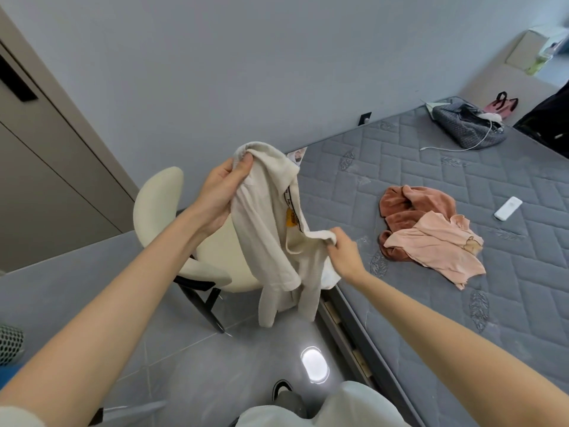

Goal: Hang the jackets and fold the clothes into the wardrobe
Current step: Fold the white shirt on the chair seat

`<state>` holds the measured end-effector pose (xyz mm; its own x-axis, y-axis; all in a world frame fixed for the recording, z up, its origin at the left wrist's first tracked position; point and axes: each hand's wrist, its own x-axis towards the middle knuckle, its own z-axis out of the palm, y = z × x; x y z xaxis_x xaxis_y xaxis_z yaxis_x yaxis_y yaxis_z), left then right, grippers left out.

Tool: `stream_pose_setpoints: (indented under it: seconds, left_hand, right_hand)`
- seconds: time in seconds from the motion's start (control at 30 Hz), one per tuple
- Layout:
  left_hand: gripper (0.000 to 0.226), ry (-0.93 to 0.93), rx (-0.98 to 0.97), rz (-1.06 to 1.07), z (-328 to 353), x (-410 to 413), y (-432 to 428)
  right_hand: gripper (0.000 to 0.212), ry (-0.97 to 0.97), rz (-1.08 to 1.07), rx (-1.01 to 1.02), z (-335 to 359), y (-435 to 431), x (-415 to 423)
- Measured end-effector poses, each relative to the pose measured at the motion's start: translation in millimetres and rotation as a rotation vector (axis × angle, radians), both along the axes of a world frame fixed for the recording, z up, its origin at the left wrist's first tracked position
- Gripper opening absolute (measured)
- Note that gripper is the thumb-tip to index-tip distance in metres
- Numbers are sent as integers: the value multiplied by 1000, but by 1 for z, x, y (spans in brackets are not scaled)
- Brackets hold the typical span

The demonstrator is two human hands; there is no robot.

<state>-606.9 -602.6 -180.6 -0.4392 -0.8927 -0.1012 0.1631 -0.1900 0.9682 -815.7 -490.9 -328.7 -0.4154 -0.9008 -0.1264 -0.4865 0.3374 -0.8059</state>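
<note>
A cream garment [271,229] with a yellow tag hangs in the air between the chair and the bed. My left hand [220,198] grips its upper bunched edge, thumb over the cloth. My right hand [343,251] pinches a lower edge and pulls it toward the bed. Its sleeves dangle down toward the floor. On the grey mattress [431,318] lie a rust-brown garment [409,208] and, partly on top of it, a pale pink garment [440,248]. The wardrobe doors [40,167] stand at the left.
A cream chair [166,201] with dark legs stands behind the held garment. On the mattress are a white remote [508,208], a grey bag [468,124] with a white cable, and a pink bag [502,104] beyond. Grey tiled floor lies below.
</note>
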Motion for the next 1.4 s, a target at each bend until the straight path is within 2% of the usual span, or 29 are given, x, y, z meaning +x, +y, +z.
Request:
stream_pose_setpoints:
  seconds: [0.07,0.13,0.23,0.3,0.37,0.47,0.53,0.57,0.63,0.77,0.83,0.93,1.0,1.07,1.13,1.2,1.27,1.33,1.4]
  left_hand:
    - [18,-167,-60,133,-11,10,-3]
    - [25,-350,-121,258,-28,20,-6]
    - [38,-634,-218,361,-51,36,-8]
    - [33,-750,-287,380,-61,48,-7]
    - [18,-726,-343,342,-66,56,-6]
    - [15,-615,-396,253,-58,61,-4]
    - [20,-517,-341,150,-49,60,-5]
    - [22,-443,-244,78,-44,58,-4]
    - [24,-391,-56,-83,-36,56,-4]
    - [26,-567,83,-423,-33,49,4]
    - [33,-527,176,-567,-37,46,9]
    - [22,-503,261,-754,-39,38,18]
    - [20,-492,279,-803,-38,34,21]
    - [20,-466,255,-730,-39,31,17]
    - [22,-498,154,-497,-40,27,9]
    - [24,-631,-19,-230,-44,24,-5]
    - [25,-799,-223,-43,-51,24,-20]
    - [24,-910,-332,35,-59,27,-33]
    - [23,-971,-379,7,-68,29,-44]
  right_hand:
    - [11,-71,-151,-52,14,-3,-15]
    - [21,-50,-218,-109,33,-6,-27]
    - [28,74,-183,-164,61,-8,-42]
    - [30,150,-100,-211,77,-6,-52]
    - [25,202,-42,-291,94,0,-59]
    - [12,242,-60,-423,116,13,-63]
    - [8,248,-122,-492,123,20,-61]
    - [9,242,-154,-500,124,21,-60]
    - [22,231,-192,-448,124,22,-59]
    - [55,51,-99,-165,121,21,-66]
    - [54,-35,-52,-69,120,23,-68]
    - [40,-60,-16,-4,120,22,-66]
    - [46,-108,-14,69,116,21,-65]
    - [53,-130,3,123,113,18,-66]
    - [45,-69,22,99,114,13,-67]
    - [37,25,-7,30,115,6,-69]
    - [37,114,-28,-7,114,-4,-72]
    - [39,215,-30,15,111,-17,-77]
    - [39,294,3,59,106,-33,-83]
